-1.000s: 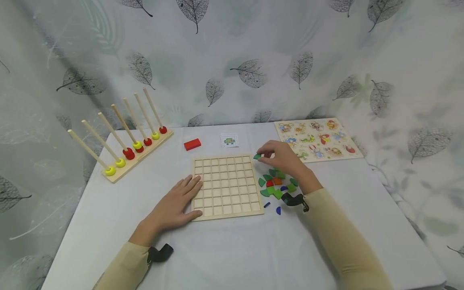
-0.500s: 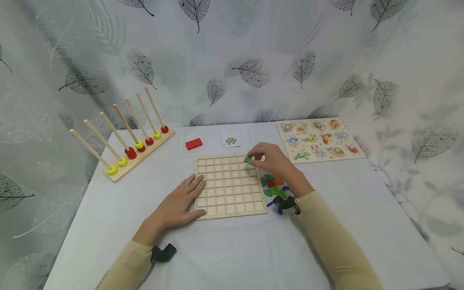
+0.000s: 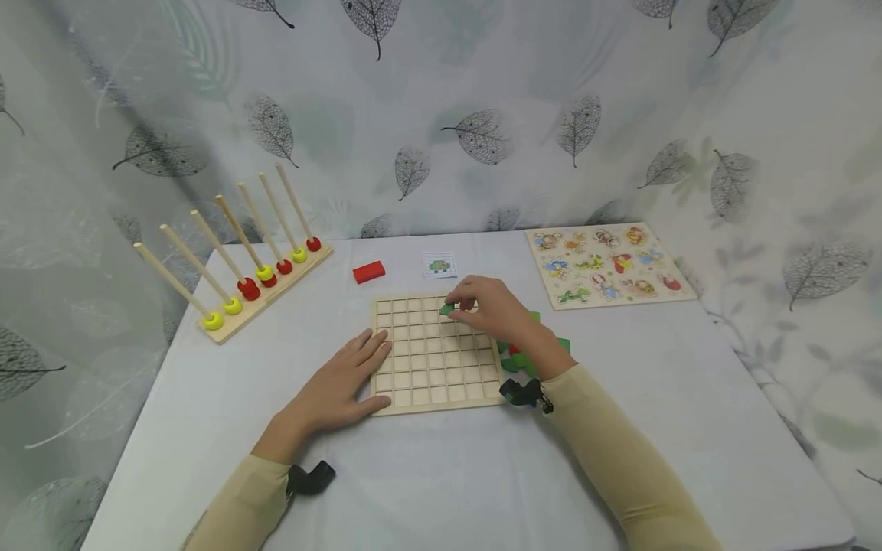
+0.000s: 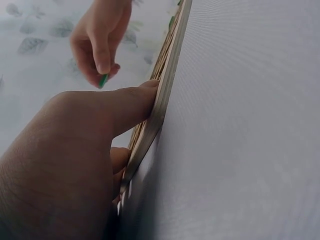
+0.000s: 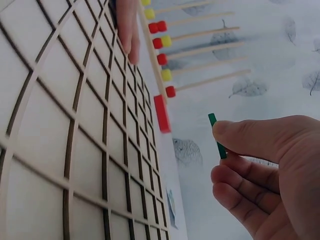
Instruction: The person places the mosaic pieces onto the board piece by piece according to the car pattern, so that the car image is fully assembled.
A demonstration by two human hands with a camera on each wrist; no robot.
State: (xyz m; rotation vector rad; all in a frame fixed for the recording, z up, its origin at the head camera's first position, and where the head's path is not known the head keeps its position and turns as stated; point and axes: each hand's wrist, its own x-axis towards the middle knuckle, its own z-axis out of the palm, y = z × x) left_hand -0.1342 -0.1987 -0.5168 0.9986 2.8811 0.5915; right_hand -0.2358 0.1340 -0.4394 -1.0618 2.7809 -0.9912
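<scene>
Fingers of the right hand [image 3: 485,308] pinch a green piece [image 3: 447,309], carried farther left over the grid board [image 3: 437,356] beneath them, presumably nearer placement, while the left hand's [image 3: 338,386] outstretched fingers touch that board.

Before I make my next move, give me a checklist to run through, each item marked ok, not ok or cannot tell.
1. Flat green piece secured: ok. The right grip pinches it between thumb and fingers.
2. Grid board steadied: ok. The left grip rests on its left edge.
3. Piece clear of the board: ok. The wrist views show it raised, not touching.
4. Picture card in sight: ok. It lies beyond the board's far edge, uncovered.
5. Loose pieces all visible: not ok. The right forearm hides some of them from the head view.
6. Piece lined up with one cell: cannot tell while it is raised.
</scene>
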